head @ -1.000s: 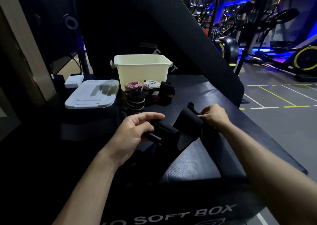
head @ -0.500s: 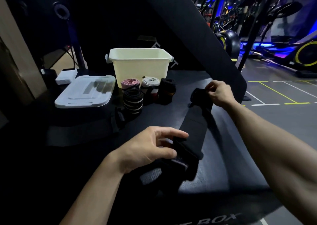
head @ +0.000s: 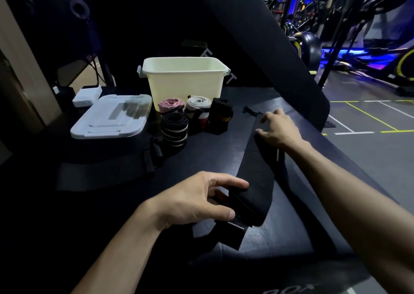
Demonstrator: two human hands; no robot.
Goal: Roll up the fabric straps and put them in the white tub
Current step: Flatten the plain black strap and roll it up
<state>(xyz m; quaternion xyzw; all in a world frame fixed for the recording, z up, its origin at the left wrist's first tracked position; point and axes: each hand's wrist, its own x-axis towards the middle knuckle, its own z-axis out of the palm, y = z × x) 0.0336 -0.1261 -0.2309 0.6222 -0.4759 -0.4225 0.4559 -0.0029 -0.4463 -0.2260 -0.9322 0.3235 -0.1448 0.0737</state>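
A long black fabric strap (head: 257,172) lies stretched out on the black padded box, running from near me toward the far right. My left hand (head: 199,199) pinches its near end between thumb and fingers. My right hand (head: 277,127) rests on the far end with its fingers spread flat. The white tub (head: 183,78) stands at the back, open on top. In front of it stand several rolled straps: a pink one (head: 171,105), a white one (head: 198,105), a black one (head: 221,114) and a black one with pale stripes (head: 174,130).
The tub's lid (head: 112,116) lies to the left of the tub, with a small white box (head: 87,95) behind it. A black padded panel (head: 268,53) leans up behind the surface. Gym floor and machines lie beyond the right edge.
The strap was lifted and pulled taut between both hands; now it lies flat on the surface. My right hand has let go of the far end and spread its fingers over it.
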